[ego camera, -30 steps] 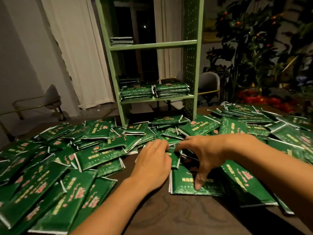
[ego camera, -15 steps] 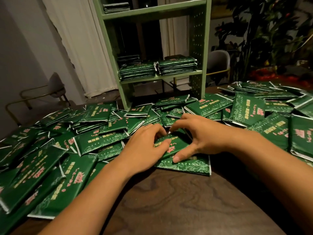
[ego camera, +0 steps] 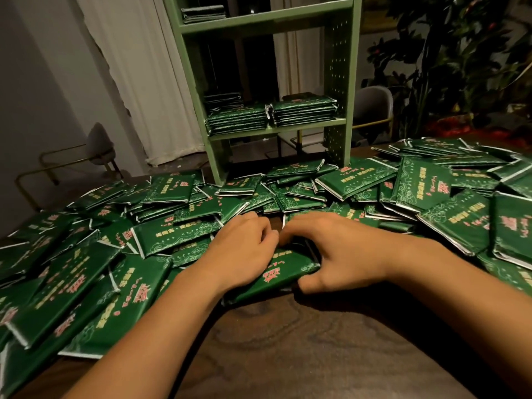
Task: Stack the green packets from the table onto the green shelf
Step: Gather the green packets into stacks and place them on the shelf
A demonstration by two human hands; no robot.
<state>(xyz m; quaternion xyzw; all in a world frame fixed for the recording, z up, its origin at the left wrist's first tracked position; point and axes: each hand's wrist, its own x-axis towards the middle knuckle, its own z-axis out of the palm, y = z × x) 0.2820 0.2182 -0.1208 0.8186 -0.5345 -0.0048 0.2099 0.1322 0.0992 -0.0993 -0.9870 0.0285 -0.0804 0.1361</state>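
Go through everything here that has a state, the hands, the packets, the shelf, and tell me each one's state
Left hand: curled on the gathered packets.
Right hand: gripping the same packets, thumb at the near edge.
Gathered packets: bunched between both hands, on the table.
Loose packets: scattered.
Shelf: middle level holds neat stacks.

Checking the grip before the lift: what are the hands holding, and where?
Both hands clasp a small bundle of green packets: left hand at its left end, right hand at its right.
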